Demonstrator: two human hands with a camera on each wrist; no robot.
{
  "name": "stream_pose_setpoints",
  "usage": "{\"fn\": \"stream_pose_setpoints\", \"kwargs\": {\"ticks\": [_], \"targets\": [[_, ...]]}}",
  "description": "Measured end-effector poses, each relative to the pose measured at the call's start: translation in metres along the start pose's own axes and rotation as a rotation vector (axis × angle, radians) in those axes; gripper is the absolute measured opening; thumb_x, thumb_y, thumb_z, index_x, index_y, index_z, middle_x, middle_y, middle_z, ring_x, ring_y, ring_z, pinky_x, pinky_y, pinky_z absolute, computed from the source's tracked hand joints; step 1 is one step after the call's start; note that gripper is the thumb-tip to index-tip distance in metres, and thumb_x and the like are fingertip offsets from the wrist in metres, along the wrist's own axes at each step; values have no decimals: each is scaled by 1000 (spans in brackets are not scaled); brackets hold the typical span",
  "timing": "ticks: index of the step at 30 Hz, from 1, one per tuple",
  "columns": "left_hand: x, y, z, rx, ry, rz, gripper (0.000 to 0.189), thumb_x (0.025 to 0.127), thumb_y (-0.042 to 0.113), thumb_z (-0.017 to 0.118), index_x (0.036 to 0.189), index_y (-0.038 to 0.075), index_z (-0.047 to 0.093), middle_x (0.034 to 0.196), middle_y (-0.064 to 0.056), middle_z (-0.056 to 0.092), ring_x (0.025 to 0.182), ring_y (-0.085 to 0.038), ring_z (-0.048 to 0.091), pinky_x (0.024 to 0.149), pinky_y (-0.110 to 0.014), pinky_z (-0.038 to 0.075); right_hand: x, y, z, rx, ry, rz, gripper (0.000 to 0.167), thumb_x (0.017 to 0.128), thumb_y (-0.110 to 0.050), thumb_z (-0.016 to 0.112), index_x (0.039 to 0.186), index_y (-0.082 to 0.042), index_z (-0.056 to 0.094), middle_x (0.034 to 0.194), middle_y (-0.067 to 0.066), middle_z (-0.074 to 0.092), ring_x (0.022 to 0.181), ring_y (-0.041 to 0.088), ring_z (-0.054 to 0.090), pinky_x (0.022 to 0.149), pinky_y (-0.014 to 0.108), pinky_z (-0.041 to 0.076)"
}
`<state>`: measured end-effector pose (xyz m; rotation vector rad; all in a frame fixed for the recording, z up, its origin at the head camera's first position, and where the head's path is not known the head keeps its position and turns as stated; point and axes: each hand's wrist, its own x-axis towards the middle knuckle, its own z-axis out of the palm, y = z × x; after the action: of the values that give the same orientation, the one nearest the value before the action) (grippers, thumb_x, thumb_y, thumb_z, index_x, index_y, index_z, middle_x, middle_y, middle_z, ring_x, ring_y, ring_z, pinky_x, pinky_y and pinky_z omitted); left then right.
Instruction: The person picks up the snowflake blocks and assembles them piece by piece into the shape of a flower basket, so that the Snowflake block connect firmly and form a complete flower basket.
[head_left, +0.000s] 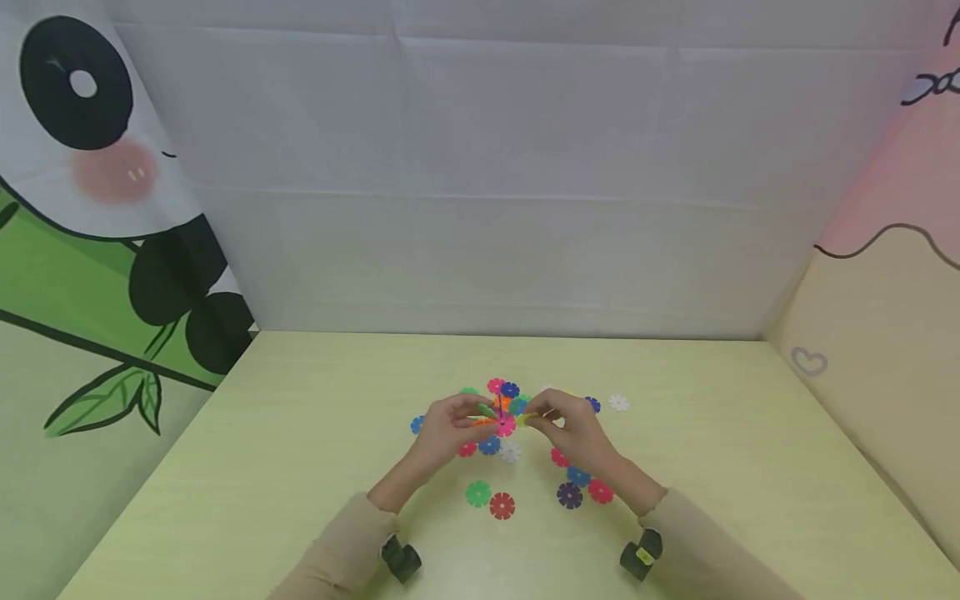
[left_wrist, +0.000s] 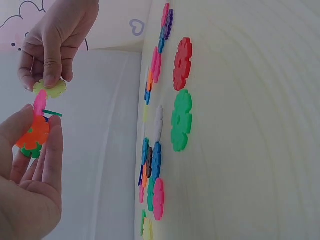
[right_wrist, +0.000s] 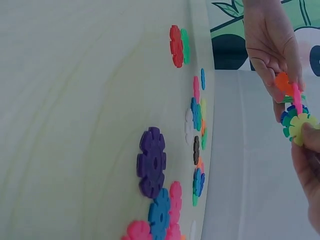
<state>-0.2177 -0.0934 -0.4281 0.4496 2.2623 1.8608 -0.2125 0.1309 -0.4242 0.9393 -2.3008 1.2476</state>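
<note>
My left hand [head_left: 444, 428] grips a small cluster of joined plastic snowflake discs, raised above the table. Thumb and fingers pinch its orange disc [left_wrist: 35, 131] on the near side in the left wrist view. A pink disc [head_left: 506, 426] stands at the cluster's middle, with green and blue discs fitted around it. From the other side, my right hand [head_left: 573, 427] pinches a yellow disc [right_wrist: 299, 126] between thumb and fingers. The yellow disc meets the edge of the pink one in the left wrist view. Fingers hide part of the cluster.
Loose snowflake discs lie on the pale table [head_left: 300, 467] under and around the hands. Nearest the front are a green disc [head_left: 478, 494], a red disc [head_left: 502, 506], a purple disc [head_left: 570, 496] and a pink-red disc [head_left: 601, 491]. A white disc [head_left: 618, 402] lies far right.
</note>
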Motion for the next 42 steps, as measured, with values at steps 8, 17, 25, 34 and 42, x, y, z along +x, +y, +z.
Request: {"fn": "stream_pose_setpoints", "kwargs": {"ticks": [8,17,25,34,42], "targets": [[-1,0,2,-39,-7,-19,39,90,10,71,123,-6,61,120,-27,68,105,-33,72,85,-32,61,-4,0,4,135,68,109,11,83,7,70,90,-1,69,83,15,73,73,6,69,68,21,58],[0,7,7,-88,10,-50,38,91,6,69,125,-7,60,122,-28,67,100,-28,74,82,-34,61,-4,-4,3,370,84,378,15,85,8,67,99,11,62,91,29,67,77,-3,66,74,18,58],[-2,10,11,-81,8,-47,38,90,7,69,124,-8,60,121,-28,67,102,-32,73,83,-35,61,-5,-5,3,237,96,176,8,83,8,70,89,4,67,84,22,71,76,-5,66,70,18,57],[-3,15,10,-26,-14,7,49,91,8,69,137,-1,55,133,-26,60,105,-40,69,85,-32,61,3,-8,-1,134,61,33,11,80,9,73,85,0,68,81,14,73,74,3,69,68,22,59],[1,15,-2,42,-241,8,56,92,11,66,144,6,48,149,-21,47,107,-41,69,88,-33,58,9,0,-15,264,-173,222,4,88,4,67,92,5,66,91,23,69,85,2,67,77,20,58]]}}
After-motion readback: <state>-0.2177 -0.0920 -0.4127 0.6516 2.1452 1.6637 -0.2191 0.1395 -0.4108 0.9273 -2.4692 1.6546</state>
